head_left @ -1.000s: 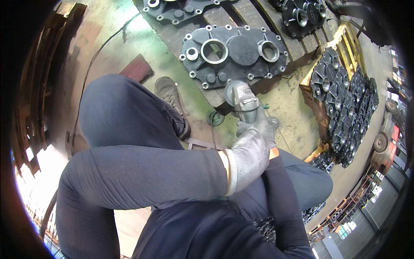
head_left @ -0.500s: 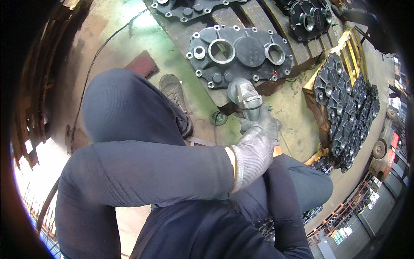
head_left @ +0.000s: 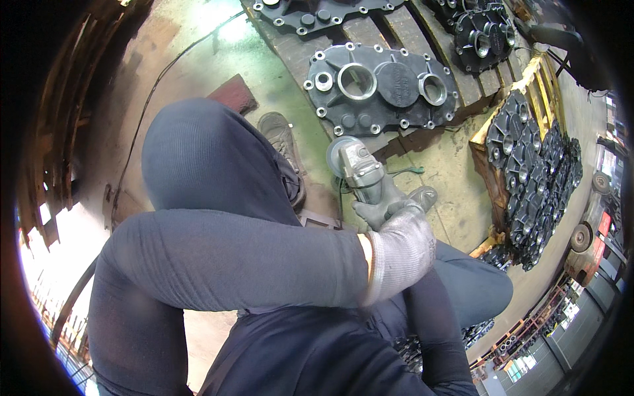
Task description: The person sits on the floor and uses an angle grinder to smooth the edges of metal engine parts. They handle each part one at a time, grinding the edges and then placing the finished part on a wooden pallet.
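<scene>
Both my hands wear grey gloves and meet at an angle grinder, its round disc facing up and left. My left hand is closed around the grinder's rear body, its forearm crossing in front of me. Largely hidden behind it, my right hand shows a dark gloved part beside the grip; it appears closed on the same tool. Just beyond the disc, a black cast gear housing cover lies flat on a wooden pallet. It has two large bored openings and bright bolt holes round its rim.
More black covers lie on the pallet, one beyond, another far right. A stack of covers fills a wooden crate at right. A cable runs along the floor at left, near a reddish-brown plate. My shoe stands beside the pallet.
The grinder has pulled back from the cover's near edge, toward me and to the left. My left hand has shifted slightly right and down. The whole view has shifted slightly.
</scene>
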